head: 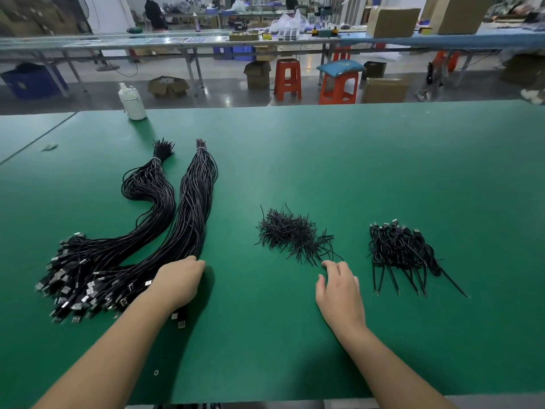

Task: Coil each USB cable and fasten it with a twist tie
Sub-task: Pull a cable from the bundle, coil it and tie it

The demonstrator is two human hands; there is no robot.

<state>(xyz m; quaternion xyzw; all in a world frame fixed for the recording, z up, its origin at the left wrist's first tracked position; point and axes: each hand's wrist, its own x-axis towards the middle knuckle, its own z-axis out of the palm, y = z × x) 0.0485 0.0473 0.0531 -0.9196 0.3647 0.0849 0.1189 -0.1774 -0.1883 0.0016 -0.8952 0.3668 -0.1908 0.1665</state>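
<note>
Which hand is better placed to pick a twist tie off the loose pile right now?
The right hand: its fingertips already touch the near edge of the twist tie pile. The left hand rests on the uncoiled USB cables, farther away.

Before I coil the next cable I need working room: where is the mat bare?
Bare mat lies between the left hand and right hand. Also beyond the twist ties. Crowded: loose cables left, coiled cables right.

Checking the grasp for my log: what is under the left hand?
The left hand lies over the near end of the loose USB cables; two plugs stick out below it. Whether its fingers hold a cable is hidden.
</note>
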